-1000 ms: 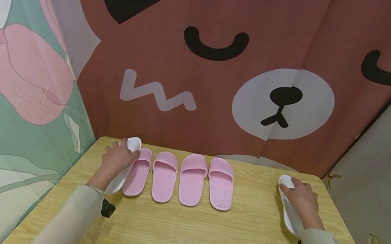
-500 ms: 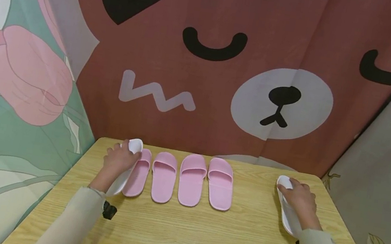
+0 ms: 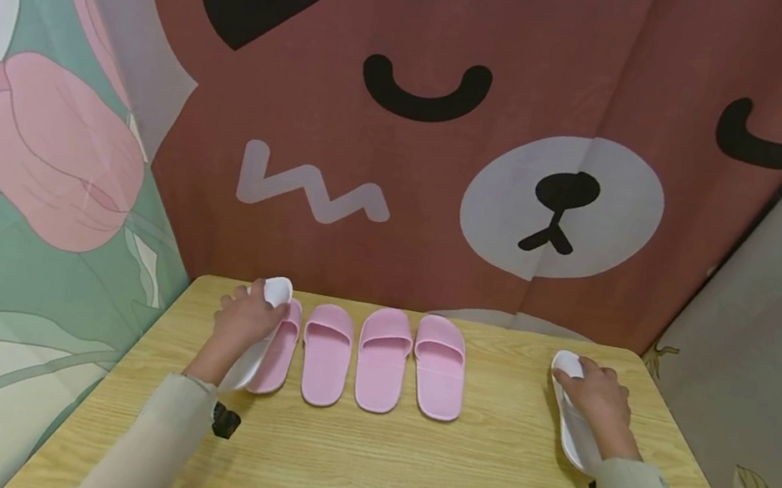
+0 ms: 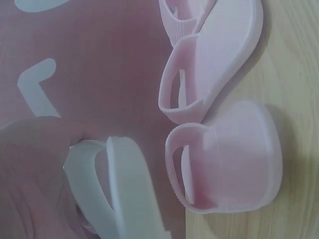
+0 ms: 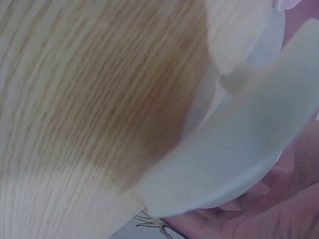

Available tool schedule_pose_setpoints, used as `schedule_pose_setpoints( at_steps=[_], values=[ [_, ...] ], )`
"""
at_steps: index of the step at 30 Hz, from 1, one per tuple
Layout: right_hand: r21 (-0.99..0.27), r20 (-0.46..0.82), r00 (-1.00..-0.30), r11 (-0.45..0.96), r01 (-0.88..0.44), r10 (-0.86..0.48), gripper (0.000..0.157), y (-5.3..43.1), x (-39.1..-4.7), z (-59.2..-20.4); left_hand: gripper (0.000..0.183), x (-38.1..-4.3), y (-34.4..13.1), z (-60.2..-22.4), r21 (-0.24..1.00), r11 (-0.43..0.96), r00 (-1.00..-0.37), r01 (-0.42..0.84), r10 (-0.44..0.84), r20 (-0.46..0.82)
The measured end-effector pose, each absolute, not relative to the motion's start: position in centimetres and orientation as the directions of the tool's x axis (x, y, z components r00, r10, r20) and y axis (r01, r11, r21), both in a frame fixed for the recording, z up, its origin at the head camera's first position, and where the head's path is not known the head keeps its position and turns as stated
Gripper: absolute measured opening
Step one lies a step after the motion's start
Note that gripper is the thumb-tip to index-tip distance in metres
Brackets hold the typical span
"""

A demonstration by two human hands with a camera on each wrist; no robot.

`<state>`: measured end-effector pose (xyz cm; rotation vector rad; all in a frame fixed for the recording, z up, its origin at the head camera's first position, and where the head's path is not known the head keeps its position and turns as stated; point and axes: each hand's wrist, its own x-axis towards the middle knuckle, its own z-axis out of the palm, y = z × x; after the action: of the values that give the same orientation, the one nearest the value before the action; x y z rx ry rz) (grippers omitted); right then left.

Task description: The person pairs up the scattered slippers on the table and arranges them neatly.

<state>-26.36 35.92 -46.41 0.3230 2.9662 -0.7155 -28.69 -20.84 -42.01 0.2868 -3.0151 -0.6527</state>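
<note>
In the head view my left hand [image 3: 243, 330] grips a white slipper [image 3: 253, 363] by its strap end. That slipper is tilted, and it covers part of the leftmost pink slipper [image 3: 281, 350]. The left wrist view shows my palm [image 4: 32, 184] against the white strap [image 4: 89, 186], with pink slippers to the right. At the right side of the table, my right hand [image 3: 599, 400] holds another white slipper [image 3: 577, 432] by the strap area, also tilted. The right wrist view shows its sole [image 5: 234, 144] in front of my fingers, hiding part of them.
Beside the leftmost one, more pink slippers [image 3: 325, 365] stand in a row along the back of the wooden table [image 3: 356, 475], toes toward the curtain [image 3: 328, 260]. Bare tabletop lies between the row and my right hand. A floral curtain [image 3: 57, 143] hangs at the left.
My left hand has shifted slightly right with its white slipper, which now covers more of the leftmost pink slipper. My right hand and its slipper stay nearly in place.
</note>
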Motion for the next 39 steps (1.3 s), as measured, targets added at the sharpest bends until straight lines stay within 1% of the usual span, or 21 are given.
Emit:
schedule_pose_setpoints(
  at_steps=[39],
  values=[
    [-0.437,-0.114,-0.973,0.870,0.229,0.199,0.087,35.2,-26.0,-46.3,0.082,-28.8,-17.9,-41.4,0.428,0.894,-0.987,-0.132,-0.157,0.023]
  ],
)
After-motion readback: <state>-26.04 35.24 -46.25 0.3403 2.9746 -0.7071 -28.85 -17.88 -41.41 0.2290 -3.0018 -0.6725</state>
